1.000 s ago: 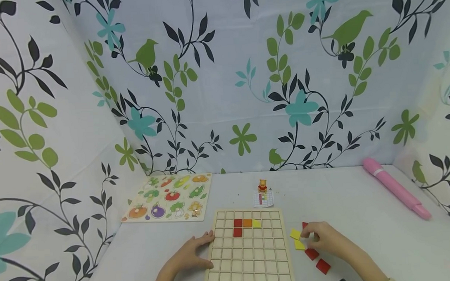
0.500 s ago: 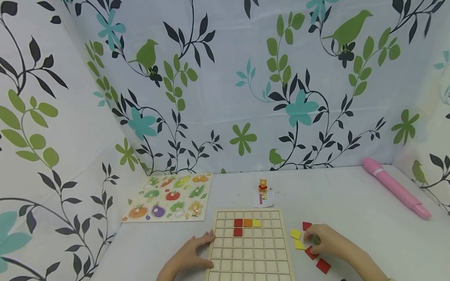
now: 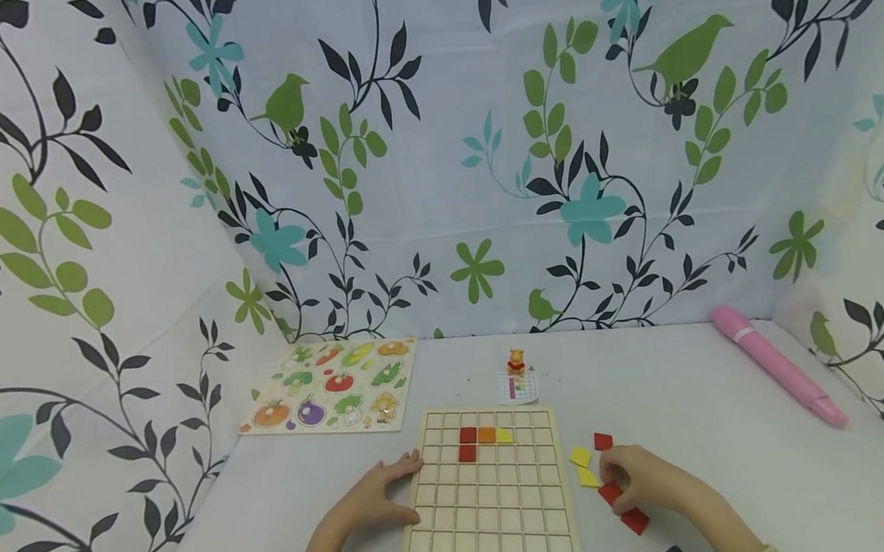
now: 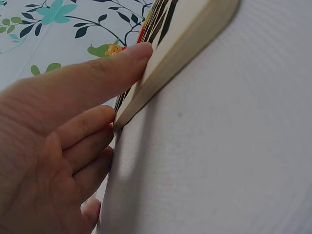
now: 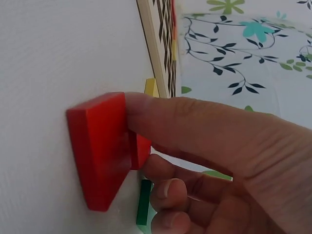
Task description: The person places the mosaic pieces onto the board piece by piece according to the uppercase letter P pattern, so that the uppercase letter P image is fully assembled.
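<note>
A wooden grid board [image 3: 486, 498] lies in front of me, with two red tiles, one orange tile [image 3: 486, 435] and one yellow tile in its upper cells. My left hand [image 3: 377, 502] rests along the board's left edge, its thumb and fingers extended against the rim. To the right of the board, my right hand [image 3: 646, 476] has thumb and index finger at opposite sides of a red tile [image 5: 140, 148]. Another red tile [image 5: 100, 151] lies right by the thumb. Under the curled fingers shows a green tile [image 5: 144, 202], hidden in the head view.
Two yellow tiles [image 3: 581, 456] and a further red tile [image 3: 604, 441] lie beside the right hand. Behind the board stands a small bear figurine [image 3: 516, 361] on a printed grid card [image 3: 518, 393]. A vegetable puzzle [image 3: 329, 387] is back left, a pink stick-like object [image 3: 777, 364] back right.
My right hand has shifted slightly right and toward me, from the yellow tiles to the red one. The green tile seen under it has gone from the head view. The left hand has stayed put.
</note>
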The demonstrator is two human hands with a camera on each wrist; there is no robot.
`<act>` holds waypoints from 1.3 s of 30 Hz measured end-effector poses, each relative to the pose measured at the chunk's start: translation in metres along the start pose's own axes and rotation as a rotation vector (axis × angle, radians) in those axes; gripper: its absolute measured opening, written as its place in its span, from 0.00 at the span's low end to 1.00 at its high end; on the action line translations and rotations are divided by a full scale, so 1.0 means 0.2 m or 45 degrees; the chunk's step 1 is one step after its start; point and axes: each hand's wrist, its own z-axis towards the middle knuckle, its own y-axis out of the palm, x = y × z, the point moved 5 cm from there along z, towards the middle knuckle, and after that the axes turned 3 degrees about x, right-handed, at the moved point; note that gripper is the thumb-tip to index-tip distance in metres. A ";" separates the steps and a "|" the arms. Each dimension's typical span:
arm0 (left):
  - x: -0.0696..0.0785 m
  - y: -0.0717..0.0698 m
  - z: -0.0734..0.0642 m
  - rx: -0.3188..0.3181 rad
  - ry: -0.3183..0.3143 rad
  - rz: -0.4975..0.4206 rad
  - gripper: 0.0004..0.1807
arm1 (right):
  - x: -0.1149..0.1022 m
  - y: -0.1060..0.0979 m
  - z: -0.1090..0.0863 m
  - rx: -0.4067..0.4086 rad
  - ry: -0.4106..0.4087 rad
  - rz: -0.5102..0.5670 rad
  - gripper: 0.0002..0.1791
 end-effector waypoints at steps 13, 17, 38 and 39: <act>0.01 -0.01 0.00 -0.001 0.019 0.002 0.43 | 0.00 -0.01 0.01 0.035 0.008 0.012 0.12; 0.01 -0.01 0.00 -0.002 0.022 0.010 0.43 | 0.00 -0.01 0.00 0.024 -0.006 -0.003 0.13; 0.01 -0.01 0.00 -0.009 0.006 0.022 0.43 | -0.04 -0.04 0.00 0.080 -0.135 0.053 0.10; 0.01 0.00 0.00 -0.009 0.006 0.020 0.43 | -0.04 -0.05 0.00 0.083 -0.141 0.060 0.10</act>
